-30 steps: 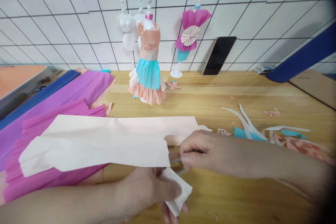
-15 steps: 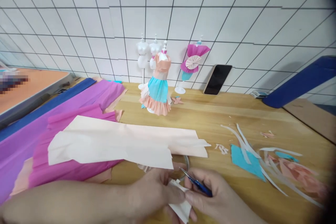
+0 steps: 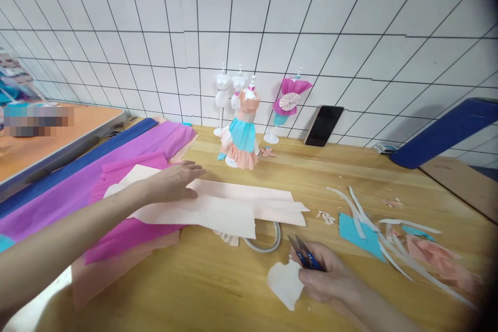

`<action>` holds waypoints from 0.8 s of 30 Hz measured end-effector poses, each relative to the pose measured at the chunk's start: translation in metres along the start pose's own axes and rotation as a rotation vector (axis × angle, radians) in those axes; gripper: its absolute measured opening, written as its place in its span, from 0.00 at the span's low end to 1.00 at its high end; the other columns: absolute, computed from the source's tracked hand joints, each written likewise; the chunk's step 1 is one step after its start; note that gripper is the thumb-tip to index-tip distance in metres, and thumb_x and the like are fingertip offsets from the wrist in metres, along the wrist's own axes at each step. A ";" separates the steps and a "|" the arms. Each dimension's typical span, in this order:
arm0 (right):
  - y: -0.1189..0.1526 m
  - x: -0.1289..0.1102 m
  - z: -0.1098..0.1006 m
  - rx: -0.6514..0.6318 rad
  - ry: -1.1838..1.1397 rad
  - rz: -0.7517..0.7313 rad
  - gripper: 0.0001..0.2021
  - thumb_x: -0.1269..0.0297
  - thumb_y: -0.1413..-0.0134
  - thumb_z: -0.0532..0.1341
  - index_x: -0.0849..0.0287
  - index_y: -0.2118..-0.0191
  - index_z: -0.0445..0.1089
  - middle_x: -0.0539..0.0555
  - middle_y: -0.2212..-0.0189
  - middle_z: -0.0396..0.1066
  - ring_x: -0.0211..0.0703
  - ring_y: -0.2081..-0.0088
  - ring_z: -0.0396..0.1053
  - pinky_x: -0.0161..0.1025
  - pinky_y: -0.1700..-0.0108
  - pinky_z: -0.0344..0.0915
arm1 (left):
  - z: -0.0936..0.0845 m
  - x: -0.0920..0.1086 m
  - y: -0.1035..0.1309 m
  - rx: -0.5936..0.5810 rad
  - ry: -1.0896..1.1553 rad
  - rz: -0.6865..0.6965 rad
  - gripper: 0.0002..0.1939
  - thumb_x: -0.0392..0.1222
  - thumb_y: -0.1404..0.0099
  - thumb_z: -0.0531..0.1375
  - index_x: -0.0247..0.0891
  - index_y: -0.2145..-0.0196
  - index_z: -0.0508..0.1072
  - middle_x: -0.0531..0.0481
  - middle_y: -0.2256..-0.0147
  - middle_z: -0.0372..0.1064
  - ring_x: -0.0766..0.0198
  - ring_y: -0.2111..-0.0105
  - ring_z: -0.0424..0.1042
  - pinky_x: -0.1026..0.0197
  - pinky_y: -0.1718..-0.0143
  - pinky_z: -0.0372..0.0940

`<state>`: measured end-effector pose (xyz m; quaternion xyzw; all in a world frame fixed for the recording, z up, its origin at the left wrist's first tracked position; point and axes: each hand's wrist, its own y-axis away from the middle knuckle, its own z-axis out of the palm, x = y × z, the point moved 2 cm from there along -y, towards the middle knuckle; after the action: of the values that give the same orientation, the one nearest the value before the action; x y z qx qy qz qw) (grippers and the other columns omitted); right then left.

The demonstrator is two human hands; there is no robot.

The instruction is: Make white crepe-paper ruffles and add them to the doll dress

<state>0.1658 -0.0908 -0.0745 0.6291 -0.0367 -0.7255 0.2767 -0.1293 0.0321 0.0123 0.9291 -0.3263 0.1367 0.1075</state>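
My left hand (image 3: 173, 182) lies over the pale crepe paper sheet (image 3: 229, 215), fingers stretched out, seemingly touching its upper part. Magenta crepe paper (image 3: 128, 244) lies beneath that sheet. In my right hand (image 3: 330, 272) are blue-handled thread snips (image 3: 305, 254), their two blades apart and pointing up and left. A small white cut paper piece (image 3: 286, 282) with a rounded edge is pinched by the same hand. Just behind it, a grey roll of tape (image 3: 266, 244) rests on the table, partly under the pale sheet.
Small dress forms stand by the tiled wall, one in a peach and blue paper dress (image 3: 243, 132), another in magenta (image 3: 291, 97). A phone (image 3: 324, 125) leans there. Paper strips, a blue piece (image 3: 360, 236) and peach scraps (image 3: 431, 257) lie right. Purple paper (image 3: 97, 168) covers the left.
My left hand has let go of the white piece and moved up and left onto the pale sheet. My right hand has shifted right, keeping snips and piece; the view has also shifted.
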 end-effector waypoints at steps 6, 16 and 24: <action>0.004 -0.001 0.000 0.012 -0.036 -0.035 0.24 0.48 0.68 0.70 0.59 0.73 0.60 0.41 0.81 0.51 0.27 0.81 0.40 0.32 0.78 0.36 | 0.018 -0.031 -0.016 -0.056 -0.156 -0.038 0.25 0.36 0.49 0.59 0.36 0.51 0.69 0.39 0.54 0.67 0.49 0.52 0.64 0.55 0.53 0.59; 0.005 -0.003 0.000 -0.007 -0.063 -0.035 0.24 0.49 0.68 0.72 0.59 0.72 0.62 0.40 0.83 0.52 0.24 0.84 0.38 0.32 0.79 0.33 | 0.007 -0.024 -0.009 0.063 -0.188 -0.056 0.03 0.33 0.50 0.54 0.38 0.76 0.62 0.48 0.72 0.65 0.58 0.66 0.65 0.61 0.67 0.57; 0.004 0.000 -0.003 -0.040 -0.081 -0.024 0.24 0.49 0.67 0.72 0.59 0.72 0.61 0.40 0.83 0.51 0.23 0.84 0.38 0.32 0.79 0.33 | -0.059 -0.019 0.067 0.085 -0.083 -0.329 0.08 0.46 0.42 0.54 0.40 0.74 0.64 0.55 0.76 0.62 0.67 0.75 0.60 0.66 0.75 0.52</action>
<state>0.1699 -0.0934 -0.0737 0.5941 -0.0260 -0.7541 0.2788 -0.1970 0.0093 0.0691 0.9786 -0.1678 0.0924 0.0753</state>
